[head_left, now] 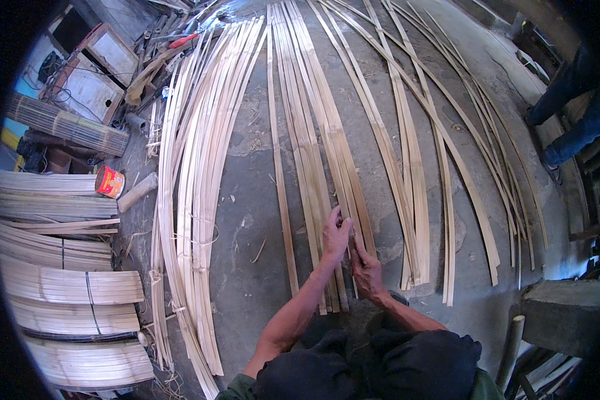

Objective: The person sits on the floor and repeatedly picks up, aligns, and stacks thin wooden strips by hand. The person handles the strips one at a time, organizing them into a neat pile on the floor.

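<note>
Long pale bamboo strips (333, 143) lie side by side on the floor in front of me, running away toward the far side. My left hand (336, 235) is curled at the near part of this middle group, its thumb and fingers about the strips. Just nearer and to the right, my right hand (367, 272) closes on the strips' edge close to their near ends. The hands are almost touching. My palms and some fingertips are hidden, so the number of strips held cannot be made out.
A thick pile of bamboo strips (200, 200) lies to the left, with looser strips (470, 167) fanned on the right. Tied slat bundles (80, 287), a red tub (110, 181) and a rolled slat mat (66, 123) line the left side. Another person's legs (576, 127) show at the right.
</note>
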`<move>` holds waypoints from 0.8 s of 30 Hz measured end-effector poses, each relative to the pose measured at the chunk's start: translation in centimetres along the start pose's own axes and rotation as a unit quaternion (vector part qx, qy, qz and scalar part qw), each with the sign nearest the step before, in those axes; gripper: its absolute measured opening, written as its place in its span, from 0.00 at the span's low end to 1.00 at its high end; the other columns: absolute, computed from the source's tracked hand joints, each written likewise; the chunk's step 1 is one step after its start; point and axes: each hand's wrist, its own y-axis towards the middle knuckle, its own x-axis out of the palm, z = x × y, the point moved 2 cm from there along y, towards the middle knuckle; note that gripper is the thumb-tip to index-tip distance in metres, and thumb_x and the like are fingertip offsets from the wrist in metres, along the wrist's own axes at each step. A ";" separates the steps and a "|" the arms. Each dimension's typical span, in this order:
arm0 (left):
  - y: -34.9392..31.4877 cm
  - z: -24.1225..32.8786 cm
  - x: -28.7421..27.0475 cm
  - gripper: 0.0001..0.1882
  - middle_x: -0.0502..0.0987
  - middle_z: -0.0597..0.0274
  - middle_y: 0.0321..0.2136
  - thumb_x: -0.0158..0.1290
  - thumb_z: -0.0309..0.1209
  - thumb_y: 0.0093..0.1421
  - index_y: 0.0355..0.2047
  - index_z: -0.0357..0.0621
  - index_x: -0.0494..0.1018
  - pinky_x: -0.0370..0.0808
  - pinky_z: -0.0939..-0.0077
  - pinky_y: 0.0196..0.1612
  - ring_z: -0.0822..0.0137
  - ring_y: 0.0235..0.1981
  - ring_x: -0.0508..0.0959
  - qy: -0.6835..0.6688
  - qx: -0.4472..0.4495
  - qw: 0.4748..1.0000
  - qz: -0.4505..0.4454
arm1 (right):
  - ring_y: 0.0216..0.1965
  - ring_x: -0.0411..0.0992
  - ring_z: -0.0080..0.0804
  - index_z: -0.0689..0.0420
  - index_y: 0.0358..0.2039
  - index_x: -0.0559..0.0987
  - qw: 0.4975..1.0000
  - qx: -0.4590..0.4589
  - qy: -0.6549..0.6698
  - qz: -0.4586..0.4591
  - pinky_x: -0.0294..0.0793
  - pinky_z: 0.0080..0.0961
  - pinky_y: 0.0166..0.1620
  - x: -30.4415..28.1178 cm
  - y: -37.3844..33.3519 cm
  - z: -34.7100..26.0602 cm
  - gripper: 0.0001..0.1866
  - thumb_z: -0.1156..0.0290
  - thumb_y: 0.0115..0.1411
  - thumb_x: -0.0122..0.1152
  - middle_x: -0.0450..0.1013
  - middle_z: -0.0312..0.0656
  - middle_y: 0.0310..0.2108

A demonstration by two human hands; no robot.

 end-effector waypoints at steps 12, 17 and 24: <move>0.0 -0.6 -1.8 0.27 0.77 0.60 0.37 0.50 0.26 0.63 0.62 0.31 0.63 0.73 0.76 0.40 0.73 0.36 0.73 0.018 0.003 1.000 -0.022 | 0.24 0.65 0.32 0.53 0.66 0.62 0.999 0.041 0.017 -0.025 0.70 0.31 0.31 0.4 -0.3 -2.9 0.26 0.70 0.68 0.48 0.67 0.55 0.25; 0.6 -0.9 -2.1 0.30 0.78 0.54 0.35 0.53 0.30 0.61 0.62 0.30 0.62 0.74 0.73 0.41 0.69 0.36 0.75 0.070 0.028 0.997 -0.016 | 0.26 0.71 0.39 0.53 0.68 0.58 0.996 0.046 -0.027 -0.067 0.72 0.33 0.34 0.9 0.2 -1.8 0.28 0.71 0.68 0.47 0.71 0.61 0.31; 0.5 -0.8 -1.4 0.33 0.79 0.43 0.37 0.55 0.34 0.59 0.61 0.30 0.62 0.74 0.66 0.46 0.59 0.39 0.79 0.215 0.027 0.975 -0.039 | 0.37 0.78 0.48 0.53 0.69 0.54 0.997 -0.030 -0.032 -0.067 0.75 0.35 0.40 0.5 -0.1 -0.2 0.31 0.73 0.67 0.49 0.72 0.65 0.42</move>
